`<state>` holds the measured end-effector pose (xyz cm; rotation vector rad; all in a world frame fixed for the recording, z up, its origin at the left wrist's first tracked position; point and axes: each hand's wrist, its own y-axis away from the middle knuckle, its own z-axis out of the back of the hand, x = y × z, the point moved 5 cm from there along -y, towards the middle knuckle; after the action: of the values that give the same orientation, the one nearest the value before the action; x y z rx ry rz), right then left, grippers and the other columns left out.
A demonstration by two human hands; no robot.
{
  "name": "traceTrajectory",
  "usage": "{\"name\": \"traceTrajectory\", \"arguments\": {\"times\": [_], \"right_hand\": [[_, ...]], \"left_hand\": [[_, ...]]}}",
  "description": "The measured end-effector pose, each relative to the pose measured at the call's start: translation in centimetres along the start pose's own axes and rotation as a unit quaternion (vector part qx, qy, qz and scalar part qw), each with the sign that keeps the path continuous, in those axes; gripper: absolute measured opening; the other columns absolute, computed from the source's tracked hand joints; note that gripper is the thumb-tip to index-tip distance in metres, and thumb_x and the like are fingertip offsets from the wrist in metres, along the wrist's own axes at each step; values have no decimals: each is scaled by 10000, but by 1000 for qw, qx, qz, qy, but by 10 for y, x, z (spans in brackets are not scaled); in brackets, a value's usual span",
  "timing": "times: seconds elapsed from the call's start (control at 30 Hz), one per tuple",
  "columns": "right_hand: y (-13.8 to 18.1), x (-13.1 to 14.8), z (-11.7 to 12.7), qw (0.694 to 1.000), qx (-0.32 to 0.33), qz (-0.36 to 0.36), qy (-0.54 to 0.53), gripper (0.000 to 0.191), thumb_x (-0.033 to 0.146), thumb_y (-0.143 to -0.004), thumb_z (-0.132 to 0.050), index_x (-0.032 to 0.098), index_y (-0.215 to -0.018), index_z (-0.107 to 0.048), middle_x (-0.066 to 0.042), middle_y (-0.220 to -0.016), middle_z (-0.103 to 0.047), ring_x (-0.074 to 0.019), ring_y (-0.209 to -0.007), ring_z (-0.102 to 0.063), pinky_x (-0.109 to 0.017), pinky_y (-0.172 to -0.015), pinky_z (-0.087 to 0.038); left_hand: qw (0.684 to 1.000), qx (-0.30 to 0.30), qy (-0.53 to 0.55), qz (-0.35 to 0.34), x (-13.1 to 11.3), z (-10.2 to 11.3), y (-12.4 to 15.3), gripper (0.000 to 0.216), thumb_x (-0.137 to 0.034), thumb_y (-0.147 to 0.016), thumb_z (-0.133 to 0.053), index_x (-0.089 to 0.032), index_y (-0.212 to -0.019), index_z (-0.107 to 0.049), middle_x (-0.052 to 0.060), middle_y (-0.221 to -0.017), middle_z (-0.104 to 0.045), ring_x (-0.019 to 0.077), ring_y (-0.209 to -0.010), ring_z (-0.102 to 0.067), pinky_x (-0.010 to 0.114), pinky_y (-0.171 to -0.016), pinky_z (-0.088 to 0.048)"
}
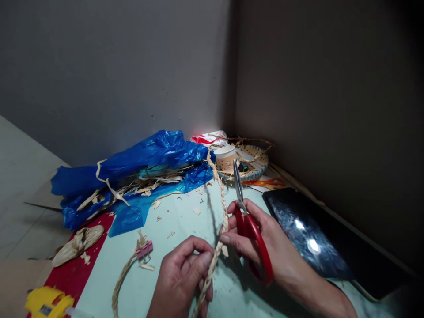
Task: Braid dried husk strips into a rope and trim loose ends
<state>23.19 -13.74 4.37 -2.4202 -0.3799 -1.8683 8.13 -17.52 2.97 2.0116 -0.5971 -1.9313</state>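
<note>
A pale braided cord [222,194] of plant fibre stands up between my two hands, and its lower part runs down past the bottom of the view. My left hand [188,274] pinches the braid low down. Higher up, my right hand [251,234] grips the braid between thumb and fingers. The same hand also carries red-handled scissors [261,247], their blades together and pointing up, beside the braid. To the left, a pink binder clip [145,250] is clamped on the frayed end of a braided length [121,282] that curves down out of view.
A blue plastic bag [142,152] with dry fibre strips lies at the back left. A paper cup [225,158] stands by a woven basket [261,165]; orange scissors [268,182] lie in front. A dark tablet [304,229] is on the right, a yellow glue gun [49,302] bottom left.
</note>
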Motion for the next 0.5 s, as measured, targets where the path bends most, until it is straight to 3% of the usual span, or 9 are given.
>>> {"name": "traceTrajectory", "arguments": {"times": [0.17, 0.3, 0.5], "right_hand": [[0, 3, 3, 999, -24, 9, 26, 439, 319, -684, -805, 205, -949, -476, 34, -720, -614, -108, -580, -560, -217, -522, -435], [2, 4, 3, 998, -25, 19, 47, 424, 287, -704, -802, 207, -958, -472, 40, -727, -616, -104, -608, -572, -202, -544, -445], [4, -3, -5, 997, 59, 29, 50, 460, 307, -802, -733, 240, -1141, -430, 11, -874, -637, -136, -764, -629, -255, -709, -495]], "left_hand": [[999, 6, -24, -24, -6, 0, 1, 274, -409, -699, -752, -167, -728, -627, -52, -443, -545, 68, -380, -456, 158, -391, -349], [998, 12, -47, -28, -11, 1, -2, 214, -337, -721, -742, -135, -760, -683, -1, -562, -626, 99, -493, -524, 193, -466, -427], [998, 37, 45, -13, 1, 7, -9, 342, -369, -680, -792, -153, -899, -642, 4, -641, -669, 101, -495, -548, 210, -468, -438]]}}
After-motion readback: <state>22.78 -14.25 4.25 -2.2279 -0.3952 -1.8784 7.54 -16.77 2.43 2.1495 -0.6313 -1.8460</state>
